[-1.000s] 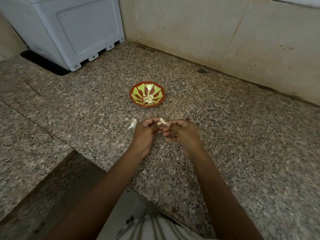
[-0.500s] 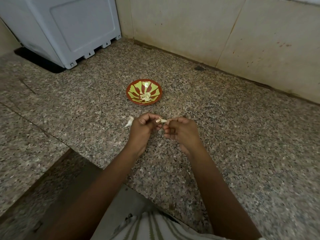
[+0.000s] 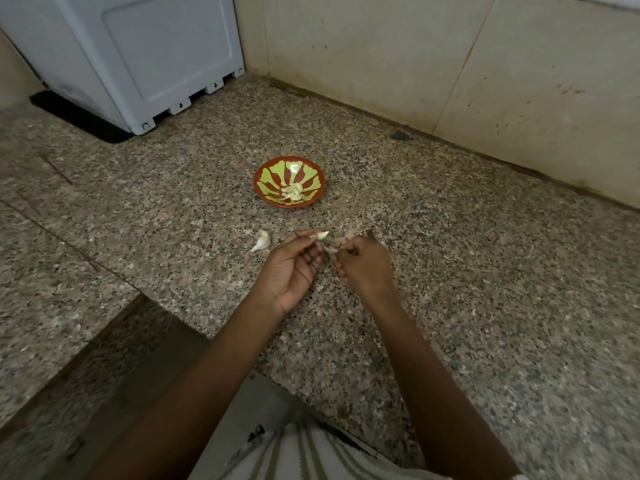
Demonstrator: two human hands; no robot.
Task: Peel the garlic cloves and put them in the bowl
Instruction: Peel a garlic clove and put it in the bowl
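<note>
My left hand (image 3: 294,268) pinches a garlic clove (image 3: 322,234) at the fingertips, with the clove's long axis running left to right and its tip towards my right hand (image 3: 367,266). That grip is curled and seems to pinch a strip of skin (image 3: 330,250). The bowl (image 3: 268,176) sits straight ahead on the tabletop (image 3: 450,271), nearer my left grip, and a loose clove (image 3: 261,241) lies just to the left.

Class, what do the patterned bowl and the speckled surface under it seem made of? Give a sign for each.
Bowl: probably glazed ceramic or melamine; glossy red-and-green painted pattern. Surface: likely polished granite; dense grey, black and pink flecks.
</note>
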